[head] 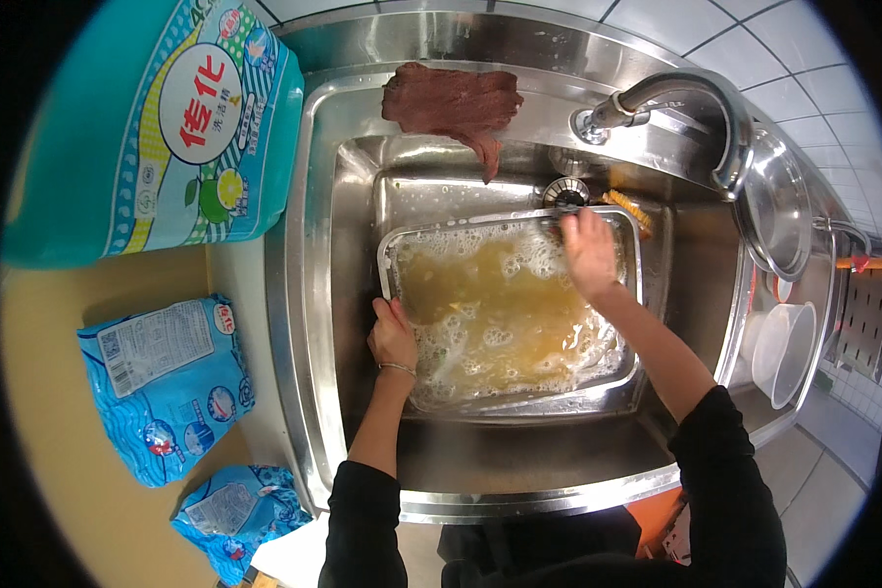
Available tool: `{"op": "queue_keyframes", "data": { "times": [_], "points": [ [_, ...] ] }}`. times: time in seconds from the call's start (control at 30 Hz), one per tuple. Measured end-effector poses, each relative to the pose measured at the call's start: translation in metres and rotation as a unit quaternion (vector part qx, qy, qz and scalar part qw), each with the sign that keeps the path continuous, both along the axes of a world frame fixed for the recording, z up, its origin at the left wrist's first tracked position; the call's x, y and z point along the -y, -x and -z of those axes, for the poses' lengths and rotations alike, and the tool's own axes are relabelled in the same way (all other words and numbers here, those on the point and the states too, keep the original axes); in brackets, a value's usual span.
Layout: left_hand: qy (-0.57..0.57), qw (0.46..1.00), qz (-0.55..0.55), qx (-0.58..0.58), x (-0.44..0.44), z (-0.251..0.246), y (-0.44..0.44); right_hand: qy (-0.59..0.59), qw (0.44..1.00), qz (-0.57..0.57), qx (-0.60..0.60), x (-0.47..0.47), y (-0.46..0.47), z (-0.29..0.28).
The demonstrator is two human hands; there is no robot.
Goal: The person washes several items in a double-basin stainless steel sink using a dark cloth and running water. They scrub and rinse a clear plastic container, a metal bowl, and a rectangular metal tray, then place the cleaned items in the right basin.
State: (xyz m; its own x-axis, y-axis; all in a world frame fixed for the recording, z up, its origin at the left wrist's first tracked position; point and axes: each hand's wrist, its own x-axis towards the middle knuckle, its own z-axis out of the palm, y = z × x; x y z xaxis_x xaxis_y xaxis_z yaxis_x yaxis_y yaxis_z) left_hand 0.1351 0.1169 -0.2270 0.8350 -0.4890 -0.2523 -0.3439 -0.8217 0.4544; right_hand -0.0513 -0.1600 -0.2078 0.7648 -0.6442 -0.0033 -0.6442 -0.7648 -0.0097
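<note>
A rectangular metal tray [511,403] full of cloudy, yellowish, foamy water lies in a stainless steel sink [529,459]. At the tray's left side, my left hand [393,334] grips the rim, with the thumb and fingers around it. My right hand [589,250] is at the far right part of the tray, its fingers curled over something dark by the far rim, which they mostly hide; I cannot tell what it is. Behind the tray are the round drain strainer [566,192] and a brush with yellow bristles [628,209], partly hidden by the tray's corner.
A reddish-brown cloth [448,103] hangs over the sink's back edge. The faucet [676,81] curves over the back right. At right are a metal lid [775,202] and plastic containers [786,353]. A large teal detergent jug [206,140] and blue bags [169,397] stand at left.
</note>
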Motion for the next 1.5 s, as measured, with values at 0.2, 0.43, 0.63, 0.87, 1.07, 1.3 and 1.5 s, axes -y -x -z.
{"op": "queue_keyframes", "data": {
  "times": [0.2,0.43,0.63,0.87,1.07,1.3,1.5],
  "points": [
    [-0.021,1.000,-0.007,-0.016,0.002,-0.005,-0.001,-0.086,0.983,-0.108,-0.118,-0.075,-0.102,-0.017],
    [0.093,0.994,-0.033,-0.053,-0.003,-0.008,0.003,-0.145,0.981,-0.128,-0.001,-0.061,-0.102,-0.046],
    [0.044,0.995,-0.043,-0.076,-0.003,-0.002,-0.002,0.009,0.975,-0.211,-0.063,-0.026,-0.110,-0.007],
    [0.025,0.997,-0.037,-0.062,-0.002,-0.002,0.000,-0.013,0.940,-0.339,0.037,-0.078,-0.191,0.037],
    [0.017,0.996,-0.048,-0.078,-0.002,0.001,0.000,-0.110,0.970,-0.196,-0.092,-0.012,-0.108,-0.006],
    [-0.007,0.996,-0.045,-0.078,-0.001,0.002,0.001,-0.042,0.922,-0.352,0.155,-0.055,-0.149,0.034],
    [-0.022,0.998,-0.020,-0.053,0.000,0.003,-0.001,0.065,0.932,-0.279,-0.222,0.011,-0.079,0.017]
  ]
}}
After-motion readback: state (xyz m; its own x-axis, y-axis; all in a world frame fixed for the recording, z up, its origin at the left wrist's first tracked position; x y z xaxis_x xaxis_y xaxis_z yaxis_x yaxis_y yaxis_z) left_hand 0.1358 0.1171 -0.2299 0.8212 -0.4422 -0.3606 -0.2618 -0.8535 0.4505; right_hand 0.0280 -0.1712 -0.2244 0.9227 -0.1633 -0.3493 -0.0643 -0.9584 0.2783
